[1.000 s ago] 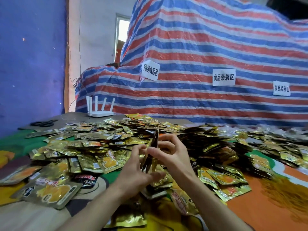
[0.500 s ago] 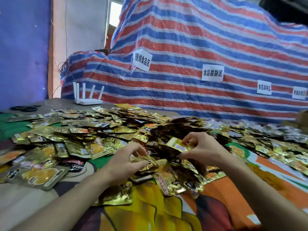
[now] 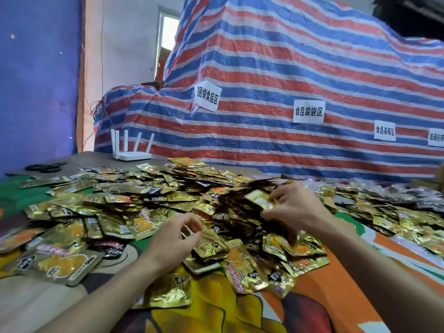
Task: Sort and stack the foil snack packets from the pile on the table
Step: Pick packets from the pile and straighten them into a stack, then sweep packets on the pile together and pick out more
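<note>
A wide pile of gold foil snack packets [image 3: 156, 195] covers the table's colourful cloth [image 3: 312, 299]. A small neat stack of packets [image 3: 211, 248] lies at the pile's near edge. My left hand [image 3: 173, 241] hovers just left of that stack, fingers loosely bent and spread, thumb tip at its top packet, gripping nothing. My right hand [image 3: 295, 210] is raised over the middle of the pile and pinches a single gold packet [image 3: 259, 200] between thumb and fingers, tilted up off the heap.
Larger gold packets [image 3: 60, 263] lie at the near left. A white router [image 3: 132, 153] and black scissors [image 3: 45, 167] sit at the far left of the table. A red, white and blue striped tarpaulin [image 3: 288, 75] with paper labels rises behind.
One second ago both hands held a stack upright. The stack now lies on the table, my left hand has loosened from it, and my right hand has picked a packet off the pile.
</note>
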Motion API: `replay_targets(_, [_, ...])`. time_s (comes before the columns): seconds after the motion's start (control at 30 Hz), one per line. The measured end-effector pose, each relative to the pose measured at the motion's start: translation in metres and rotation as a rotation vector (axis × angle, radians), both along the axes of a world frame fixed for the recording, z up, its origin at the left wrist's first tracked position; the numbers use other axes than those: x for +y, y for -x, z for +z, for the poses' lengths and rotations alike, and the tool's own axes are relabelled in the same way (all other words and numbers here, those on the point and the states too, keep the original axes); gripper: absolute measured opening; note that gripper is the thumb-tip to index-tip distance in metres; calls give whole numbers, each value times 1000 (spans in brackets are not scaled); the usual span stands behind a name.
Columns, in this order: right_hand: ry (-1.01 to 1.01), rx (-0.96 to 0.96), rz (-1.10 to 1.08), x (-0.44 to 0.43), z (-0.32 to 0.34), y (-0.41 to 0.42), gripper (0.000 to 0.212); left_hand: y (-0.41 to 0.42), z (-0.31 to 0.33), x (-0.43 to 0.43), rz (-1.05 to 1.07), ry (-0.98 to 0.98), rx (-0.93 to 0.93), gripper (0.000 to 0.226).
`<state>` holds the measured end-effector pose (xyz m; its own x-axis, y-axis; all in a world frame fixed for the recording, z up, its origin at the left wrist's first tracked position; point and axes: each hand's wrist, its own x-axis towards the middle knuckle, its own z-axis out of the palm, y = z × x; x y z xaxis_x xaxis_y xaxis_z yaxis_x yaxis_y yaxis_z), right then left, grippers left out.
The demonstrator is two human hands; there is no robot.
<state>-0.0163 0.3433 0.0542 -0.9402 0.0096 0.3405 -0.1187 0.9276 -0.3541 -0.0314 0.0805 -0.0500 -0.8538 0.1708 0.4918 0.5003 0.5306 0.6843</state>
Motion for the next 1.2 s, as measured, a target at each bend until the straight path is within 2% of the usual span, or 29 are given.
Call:
replay_targets(0.1, [14, 172, -52, -8, 37, 32, 37, 3, 2, 5, 4, -19, -19, 10])
replay_targets(0.2, [-65, 252, -205, -14, 70, 80, 47, 11, 11, 12, -14, 67, -41, 7])
replay_targets(0.33, [-112, 163, -271, -23, 77, 141, 32, 22, 30, 12, -31, 212, -41, 5])
replay_targets(0.47, [-190, -29, -278, -26, 42, 175, 39, 30, 38, -7, 11, 281, -92, 2])
replay_targets(0.57, [-236, -189, -279, -23, 32, 183, 36, 33, 36, -37, 79, 326, -158, 4])
replay_targets(0.63, [-224, -193, -268, -21, 35, 182, 35, 32, 35, -60, 134, 372, -207, 3])
replay_targets(0.7, [-190, -159, -242, -23, 42, 176, 43, 29, 38, -85, 191, 412, -253, 5])
replay_targets(0.8, [-133, 55, -176, -43, 52, 156, 45, 24, 42, -117, 318, 512, -312, 22])
replay_targets(0.87, [-80, 187, -18, -69, 52, 138, 36, 21, 43, -134, 397, 610, -351, 42])
replay_targets(0.9, [-57, 186, 70, -84, 49, 129, 32, 20, 43, -141, 424, 662, -380, 53])
replay_targets(0.93, [-65, 129, 147, -98, 44, 119, 33, 20, 42, -146, 442, 714, -418, 64])
replay_targets(1.0, [-198, -107, 254, -125, 27, 96, 46, 19, 37, -153, 441, 787, -508, 81])
replay_targets(1.1, [-465, -505, 227, -147, -4, 74, 61, 17, 31, -154, 368, 770, -584, 95])
replay_targets(1.17, [-572, -636, 179, -151, -21, 67, 84, 18, 28, -151, 345, 801, -614, 102])
replay_targets(1.2, [-570, -643, 171, -151, -29, 66, 86, 20, 27, -149, 350, 814, -638, 104])
